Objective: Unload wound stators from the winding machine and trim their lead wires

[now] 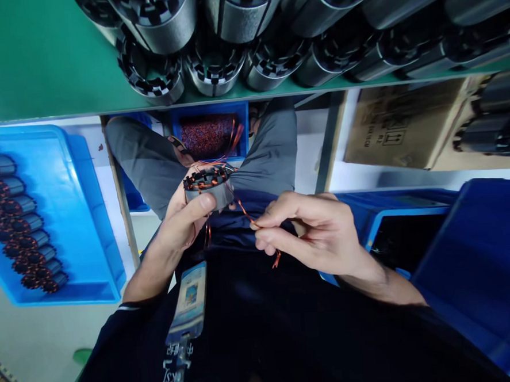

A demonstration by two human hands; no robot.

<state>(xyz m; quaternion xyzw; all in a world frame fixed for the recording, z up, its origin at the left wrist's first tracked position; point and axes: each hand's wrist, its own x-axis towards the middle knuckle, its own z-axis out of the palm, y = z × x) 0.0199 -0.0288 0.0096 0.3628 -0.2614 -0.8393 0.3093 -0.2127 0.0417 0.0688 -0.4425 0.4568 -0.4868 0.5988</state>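
Note:
My left hand [183,218] is closed round a grey metal stator core [208,185] with copper windings, held over my lap. From the core a copper wire [243,210] runs down to my right hand [313,230], whose thumb and fingers pinch it; the wire's end sticks out below the fingers. Loose copper wire ends also fan out above the core.
A green bench [35,60] carries several empty stator cores [157,76]. A blue tray [84,224] at the left holds several wound stators. A blue bin [210,133] of copper wire sits between my knees. Blue crates [479,258] and a cardboard box [402,124] stand right.

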